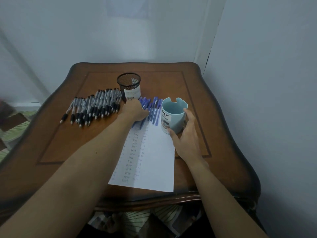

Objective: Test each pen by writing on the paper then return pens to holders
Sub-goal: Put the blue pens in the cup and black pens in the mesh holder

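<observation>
My left hand [135,109] lies over the blue pens [155,109] at the far edge of the paper [154,160]. Its fingers are hidden, so I cannot tell if it grips them. My right hand [186,138] clasps the cup [174,115] at the paper's far right corner. Black pens [92,107] and a mesh holder [129,86] sit beyond the paper, to its left.

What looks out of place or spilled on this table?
Nothing is spilled or damaged. Only the black pens and blue pens lie loose on the table, outside the mesh holder and blue holder, which both look empty.
</observation>
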The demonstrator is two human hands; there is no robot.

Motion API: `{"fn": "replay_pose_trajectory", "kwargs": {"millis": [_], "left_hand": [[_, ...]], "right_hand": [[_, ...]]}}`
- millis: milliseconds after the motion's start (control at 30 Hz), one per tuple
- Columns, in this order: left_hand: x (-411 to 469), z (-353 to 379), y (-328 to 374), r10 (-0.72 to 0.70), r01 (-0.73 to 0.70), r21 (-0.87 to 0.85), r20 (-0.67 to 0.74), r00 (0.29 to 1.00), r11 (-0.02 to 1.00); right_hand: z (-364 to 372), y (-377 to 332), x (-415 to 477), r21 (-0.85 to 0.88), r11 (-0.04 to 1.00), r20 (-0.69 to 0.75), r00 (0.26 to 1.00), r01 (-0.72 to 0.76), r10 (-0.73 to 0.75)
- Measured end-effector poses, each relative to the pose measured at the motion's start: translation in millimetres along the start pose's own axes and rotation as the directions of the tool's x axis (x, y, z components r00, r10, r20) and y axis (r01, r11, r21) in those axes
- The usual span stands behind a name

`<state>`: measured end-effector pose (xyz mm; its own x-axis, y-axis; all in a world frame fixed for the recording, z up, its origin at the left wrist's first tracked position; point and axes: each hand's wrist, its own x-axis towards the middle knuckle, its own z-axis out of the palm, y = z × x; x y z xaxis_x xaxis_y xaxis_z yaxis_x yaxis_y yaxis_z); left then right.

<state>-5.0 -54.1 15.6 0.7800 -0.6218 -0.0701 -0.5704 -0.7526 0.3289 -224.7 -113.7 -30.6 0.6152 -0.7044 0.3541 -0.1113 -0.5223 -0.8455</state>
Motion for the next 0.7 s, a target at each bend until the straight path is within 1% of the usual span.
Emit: {"fn": "replay_pose_trajectory", "kwargs": {"millis": [67, 233, 300, 367, 400, 433, 467, 500, 533, 567, 600, 633, 700], "left_hand": [[-2, 0, 0, 0.008, -0.008, 0.031, 0.007, 1.000, 0.999], [-6, -3, -7, 0.013, -0.015, 0.041, 0.039, 0.999, 0.999], [-8, -7, -10, 0.027, -0.027, 0.026, 0.026, 0.999, 0.999], [-12, -14, -11, 0.039, -0.039, -0.049, -0.001, 0.999, 0.998], [-16, -18, -10, 0.028, -0.029, -0.125, -0.007, 1.000, 0.992], [-20, -23, -8, 0.000, -0.001, -0.241, -0.004, 1.000, 0.970], [-23, -28, -5, -0.048, 0.054, -0.418, 0.026, 0.999, 0.907], [-27, -33, -2, -0.099, 0.133, -0.620, 0.090, 0.991, 0.773], [-32, -38, 3, -0.122, 0.211, -0.780, 0.172, 0.978, 0.590], [-37, -43, 8, -0.117, 0.264, -0.874, 0.236, 0.965, 0.408], [-41, -45, 14, -0.106, 0.287, -0.922, 0.268, 0.958, 0.260], [-43, -47, 20, -0.102, 0.286, -0.948, 0.274, 0.956, 0.139], [-47, -48, 37, -0.137, 0.237, -0.970, 0.243, 0.960, -0.055]], "right_hand": [[0, 0, 0, -0.001, 1.000, 0.003, 1.000, -0.002, 0.002], [-1, 0, -1, 0.001, 1.000, 0.007, 1.000, -0.007, 0.007], [-1, 0, -1, 0.013, 1.000, 0.004, 1.000, -0.002, 0.002], [-1, 1, -1, 0.026, 1.000, 0.007, 1.000, -0.006, 0.005], [-1, 2, -1, 0.031, 0.999, 0.010, 1.000, -0.013, 0.013], [-1, 2, -1, 0.037, 0.999, 0.010, 1.000, -0.019, 0.019], [-1, 3, -1, 0.043, 0.999, 0.010, 1.000, -0.023, 0.022], [-2, 3, -1, 0.047, 0.999, 0.010, 1.000, -0.026, 0.025], [-2, 3, -1, 0.050, 0.998, 0.010, 1.000, -0.027, 0.027], [-1, 3, -1, 0.053, 0.998, 0.008, 1.000, -0.028, 0.027], [-1, 3, -1, 0.059, 0.998, 0.007, 1.000, -0.027, 0.026], [-1, 4, -1, 0.065, 0.998, 0.008, 1.000, -0.027, 0.026], [-2, 4, 0, 0.086, 0.996, 0.015, 0.999, -0.033, 0.031]]}}
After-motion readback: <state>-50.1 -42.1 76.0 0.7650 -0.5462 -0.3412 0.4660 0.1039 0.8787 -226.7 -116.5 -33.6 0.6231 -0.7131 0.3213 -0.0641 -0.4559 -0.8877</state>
